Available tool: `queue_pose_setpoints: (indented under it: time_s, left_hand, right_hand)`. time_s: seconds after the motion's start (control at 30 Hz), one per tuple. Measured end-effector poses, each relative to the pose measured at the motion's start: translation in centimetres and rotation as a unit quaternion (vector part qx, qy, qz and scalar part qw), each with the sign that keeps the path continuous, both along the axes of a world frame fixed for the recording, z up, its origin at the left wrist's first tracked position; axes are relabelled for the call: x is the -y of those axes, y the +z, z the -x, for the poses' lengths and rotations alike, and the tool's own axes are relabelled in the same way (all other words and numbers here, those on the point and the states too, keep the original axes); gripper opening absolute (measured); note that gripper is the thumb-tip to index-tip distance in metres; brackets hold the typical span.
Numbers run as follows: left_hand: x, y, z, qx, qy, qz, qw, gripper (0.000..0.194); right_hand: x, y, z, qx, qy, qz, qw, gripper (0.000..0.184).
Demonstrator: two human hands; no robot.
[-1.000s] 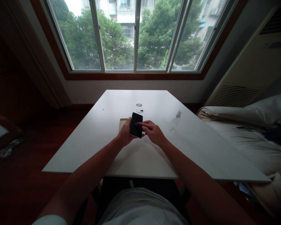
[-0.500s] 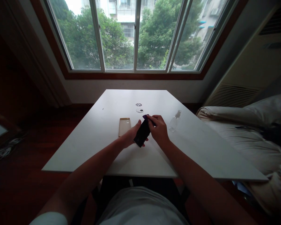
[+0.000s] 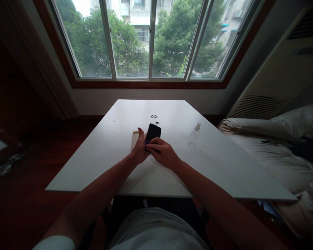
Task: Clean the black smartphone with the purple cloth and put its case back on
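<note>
A black smartphone (image 3: 154, 132) lies in my left hand (image 3: 139, 149), held up over the table with its dark screen towards me. The left thumb sticks up beside the phone's left edge, and the fingers underneath are hidden. My right hand (image 3: 162, 151) pinches a small purple cloth (image 3: 146, 142) against the lower left part of the screen. Behind my left hand a gold-coloured phone case (image 3: 135, 137) rests on the table, partly covered by the hand. To the right stands a clear spray bottle (image 3: 193, 136), apart from both hands.
Two small round items, a dark patterned disc (image 3: 154, 116) and a pale one (image 3: 157, 123), lie beyond the phone on the white table (image 3: 99, 170). A tiny dark speck (image 3: 114, 121) is at the far left. A cushioned seat (image 3: 271, 149) stands beyond the right edge.
The phone has turned more upright and moved slightly up and left. My right hand has slid the cloth from the phone's top end down to its lower left.
</note>
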State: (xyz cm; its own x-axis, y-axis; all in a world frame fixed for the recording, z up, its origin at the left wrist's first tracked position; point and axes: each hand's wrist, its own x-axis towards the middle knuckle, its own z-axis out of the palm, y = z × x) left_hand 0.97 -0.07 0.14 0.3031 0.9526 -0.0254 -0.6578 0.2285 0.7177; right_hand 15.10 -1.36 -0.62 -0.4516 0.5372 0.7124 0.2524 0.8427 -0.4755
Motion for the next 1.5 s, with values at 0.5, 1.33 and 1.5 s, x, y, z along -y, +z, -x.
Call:
queue_pose_setpoints:
  time_s: [0.5,1.33,1.5]
  left_hand:
    - [-0.2,-0.4,0.0,-0.096,-0.055,0.044,0.993,0.087]
    - [-1.0,-0.3,0.6,-0.058,0.092,0.096,0.989,0.068]
    - [-1.4,-0.5,0.8,-0.049,0.11,0.099,0.988,0.066]
  right_hand:
    - [-1.9,0.0,-2.8,0.065,-0.126,0.009,0.99,0.022]
    - [-1.2,0.1,-2.1,0.031,-0.022,0.066,0.997,0.022]
    - [-0.5,0.7,-2.1,0.041,0.036,0.053,0.997,0.022]
